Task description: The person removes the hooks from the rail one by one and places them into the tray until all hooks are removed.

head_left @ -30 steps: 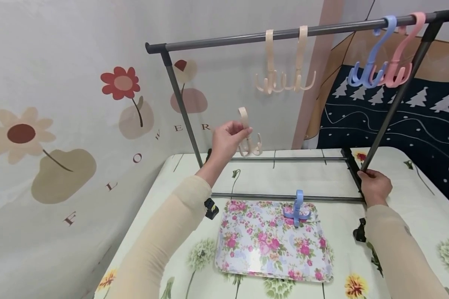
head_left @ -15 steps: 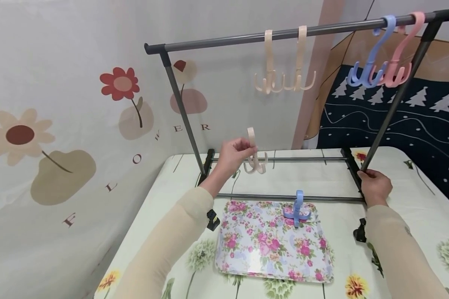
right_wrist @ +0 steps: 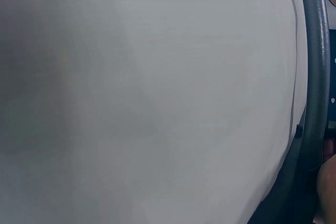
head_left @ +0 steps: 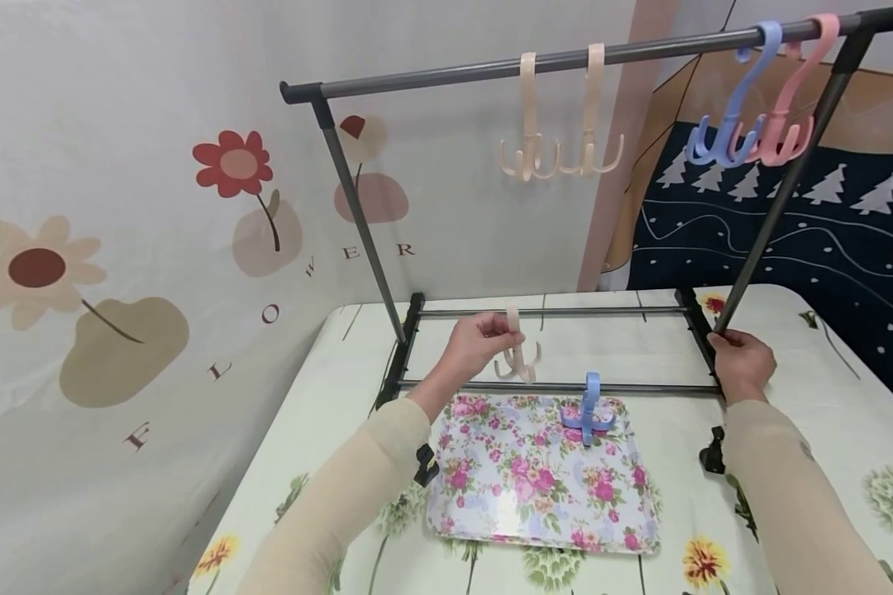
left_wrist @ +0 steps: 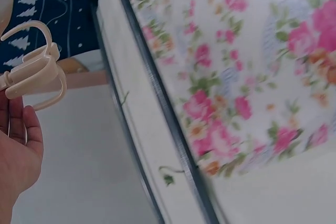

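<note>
My left hand (head_left: 482, 345) pinches a beige four-pronged hanging hook (head_left: 520, 365) by its stem, prongs down, above the rack's lower bars. In the left wrist view, the beige hook's (left_wrist: 37, 74) prongs stick out beyond the fingers (left_wrist: 32, 129). On the right, my right hand (head_left: 744, 365) grips the foot of the dark metal rack's slanted post (head_left: 770, 219); the right wrist view shows that post (right_wrist: 316, 66) beside the hand's edge (right_wrist: 328, 182). Two beige hooks (head_left: 528, 107) (head_left: 591, 107), a blue hook (head_left: 737, 103) and a pink hook (head_left: 792, 107) hang from the top bar (head_left: 432, 77).
A floral tray (head_left: 521, 504) lies in front of the rack's lower front bar (head_left: 610, 387), with a blue hook (head_left: 588, 411) on its back right part. A flower-print cloth (head_left: 320, 405) covers the table. Printed curtains (head_left: 156, 83) stand behind and to the left.
My left hand has come down and slightly right with the beige hook, from beneath the top bar to just above the lower bars. My right hand stays on the post.
</note>
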Available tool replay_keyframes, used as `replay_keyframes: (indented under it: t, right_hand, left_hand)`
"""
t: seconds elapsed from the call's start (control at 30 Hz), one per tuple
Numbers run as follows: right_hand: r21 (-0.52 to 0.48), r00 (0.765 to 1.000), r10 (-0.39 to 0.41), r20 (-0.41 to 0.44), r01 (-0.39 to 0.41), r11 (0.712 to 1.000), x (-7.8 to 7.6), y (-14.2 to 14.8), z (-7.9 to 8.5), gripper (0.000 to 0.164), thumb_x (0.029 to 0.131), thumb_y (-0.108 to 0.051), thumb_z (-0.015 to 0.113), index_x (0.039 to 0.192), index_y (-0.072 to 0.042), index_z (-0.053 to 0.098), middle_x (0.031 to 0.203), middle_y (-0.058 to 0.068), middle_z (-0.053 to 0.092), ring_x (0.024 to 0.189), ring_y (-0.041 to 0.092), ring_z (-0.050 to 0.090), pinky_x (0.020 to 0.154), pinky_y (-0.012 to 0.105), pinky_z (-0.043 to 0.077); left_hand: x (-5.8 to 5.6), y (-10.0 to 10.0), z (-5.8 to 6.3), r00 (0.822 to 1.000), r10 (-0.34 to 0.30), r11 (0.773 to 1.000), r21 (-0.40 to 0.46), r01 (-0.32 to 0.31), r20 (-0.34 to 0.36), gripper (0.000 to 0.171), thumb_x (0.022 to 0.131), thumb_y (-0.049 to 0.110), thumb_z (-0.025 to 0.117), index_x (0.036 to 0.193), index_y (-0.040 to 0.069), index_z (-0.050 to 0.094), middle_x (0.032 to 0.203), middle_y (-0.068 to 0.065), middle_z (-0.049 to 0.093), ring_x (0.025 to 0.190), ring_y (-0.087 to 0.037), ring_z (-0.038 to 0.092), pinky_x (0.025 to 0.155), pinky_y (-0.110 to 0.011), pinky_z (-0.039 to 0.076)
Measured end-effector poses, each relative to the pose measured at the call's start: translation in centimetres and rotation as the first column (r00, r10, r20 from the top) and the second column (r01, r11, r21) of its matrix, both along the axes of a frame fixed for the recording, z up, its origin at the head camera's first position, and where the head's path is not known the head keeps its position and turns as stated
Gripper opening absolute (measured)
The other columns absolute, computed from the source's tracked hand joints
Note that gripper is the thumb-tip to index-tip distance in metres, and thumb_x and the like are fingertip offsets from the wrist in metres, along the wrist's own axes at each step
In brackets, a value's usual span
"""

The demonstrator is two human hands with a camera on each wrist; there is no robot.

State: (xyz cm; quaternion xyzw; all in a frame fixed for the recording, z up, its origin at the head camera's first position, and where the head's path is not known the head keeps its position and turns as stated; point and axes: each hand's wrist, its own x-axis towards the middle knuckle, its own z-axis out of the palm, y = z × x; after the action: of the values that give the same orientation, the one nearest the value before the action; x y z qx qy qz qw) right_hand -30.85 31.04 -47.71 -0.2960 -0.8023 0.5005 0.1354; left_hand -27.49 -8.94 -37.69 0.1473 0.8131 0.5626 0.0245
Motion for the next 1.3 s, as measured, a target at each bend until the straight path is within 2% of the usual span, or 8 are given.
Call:
replay_keyframes:
  t: [0.13,0.27,0.4,0.6,0.87,1.07,1.3]
  right_hand:
    - [-0.001,1.000,0.004,0.000,-0.004,1.000,0.0,0.0,0.1,0.046,0.100,-0.032,0.055,0.135,-0.001,0.060,0.118,0.012,0.062,0.078,0.009,0.050,0.065,0.024,0.040]
    - [0.005,1.000,0.005,-0.006,-0.005,1.000,0.0,0.1,0.0,0.046,0.100,-0.032,0.056,0.135,-0.002,0.060,0.115,0.011,0.062,0.077,0.008,0.049,0.066,0.023,0.039]
    - [0.008,1.000,0.008,-0.010,-0.008,1.000,0.0,0.1,0.1,0.047,0.100,-0.032,0.056,0.135,-0.001,0.060,0.115,0.012,0.063,0.078,0.008,0.049,0.066,0.023,0.040]
    - [0.009,1.000,0.010,0.000,-0.010,1.000,0.0,0.2,0.2,0.047,0.100,-0.032,0.056,0.135,-0.001,0.059,0.118,0.014,0.063,0.077,0.008,0.050,0.066,0.024,0.040]
    - [0.002,1.000,0.000,-0.007,0.000,1.000,0.1,0.0,0.1,0.046,0.099,-0.031,0.056,0.134,-0.002,0.061,0.109,0.007,0.063,0.076,0.006,0.048,0.067,0.023,0.039]
    - [-0.006,1.000,0.006,-0.001,-0.006,1.000,0.1,0.1,0.3,0.047,0.099,-0.032,0.056,0.135,-0.001,0.059,0.111,0.010,0.064,0.074,0.005,0.048,0.067,0.024,0.040]
    - [-0.002,1.000,0.010,0.000,-0.010,1.000,0.1,0.1,0.2,0.047,0.099,-0.032,0.056,0.135,-0.001,0.060,0.110,0.009,0.063,0.075,0.006,0.048,0.066,0.024,0.041]
  left_hand:
    - [0.7,0.4,-1.2,0.999,-0.032,0.999,0.006,0.032,0.042,0.013,0.091,0.022,0.074,0.096,0.009,0.073,0.090,-0.001,0.070,0.098,-0.036,0.064,0.088,-0.050,0.051]
    - [1.4,0.6,-2.3,0.996,-0.046,0.999,-0.001,0.046,0.080,0.012,0.091,0.020,0.074,0.096,0.009,0.073,0.091,-0.001,0.070,0.093,-0.029,0.065,0.090,-0.054,0.050]
    - [1.8,0.8,-3.2,0.992,-0.052,0.998,-0.017,0.054,0.112,0.011,0.091,0.018,0.074,0.097,0.009,0.073,0.090,-0.002,0.069,0.087,-0.018,0.064,0.088,-0.050,0.052]
    - [2.2,0.8,-4.4,0.990,-0.081,0.992,-0.087,0.092,0.119,0.010,0.091,0.020,0.074,0.096,0.012,0.073,0.090,0.002,0.068,0.085,-0.012,0.063,0.085,-0.046,0.054]
    - [2.5,0.8,-5.5,0.987,-0.109,0.983,-0.131,0.125,0.120,0.010,0.091,0.022,0.074,0.096,0.014,0.073,0.091,0.004,0.069,0.086,-0.010,0.064,0.080,-0.035,0.055]
    - [2.5,1.0,-6.1,0.983,-0.119,0.983,-0.123,0.136,0.143,0.009,0.091,0.019,0.074,0.097,0.013,0.073,0.090,0.004,0.069,0.086,-0.011,0.066,0.082,-0.038,0.056]
    - [2.4,1.1,-6.3,0.982,-0.135,0.980,-0.130,0.152,0.132,0.009,0.091,0.017,0.074,0.097,0.010,0.073,0.089,0.003,0.070,0.082,-0.011,0.065,0.081,-0.038,0.055]
